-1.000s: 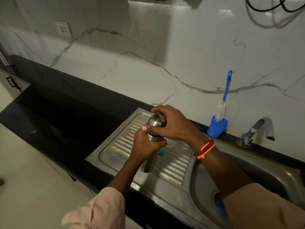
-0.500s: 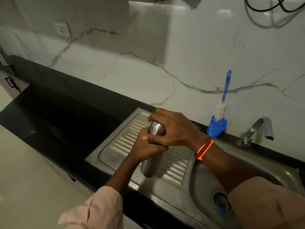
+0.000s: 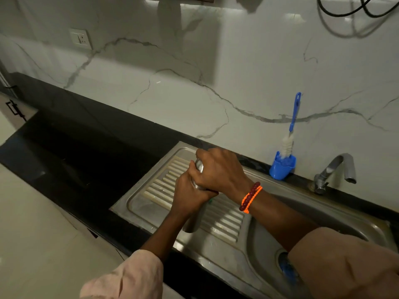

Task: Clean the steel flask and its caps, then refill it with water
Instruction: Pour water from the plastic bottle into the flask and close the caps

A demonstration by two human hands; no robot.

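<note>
A steel flask (image 3: 194, 221) stands upright on the ribbed drainboard (image 3: 224, 225) of the steel sink. My left hand (image 3: 187, 196) grips its upper body from the near side. My right hand (image 3: 218, 169) wraps over the rounded steel cap (image 3: 199, 166) at the top, covering most of it. Only a sliver of the cap and the flask's lower body show. A small green thing (image 3: 209, 200) peeks out just behind the flask on the drainboard.
A blue bottle brush (image 3: 290, 134) stands in a blue holder (image 3: 281, 168) against the marble wall. The steel tap (image 3: 336, 169) curves over the sink basin (image 3: 265, 238), whose drain (image 3: 285, 266) holds something blue. Black countertop (image 3: 86, 156) stretches left of the drainboard.
My right hand has closed further down over the cap, hiding more of it, and its wrist has turned. The flask and left hand stay in about the same spot.
</note>
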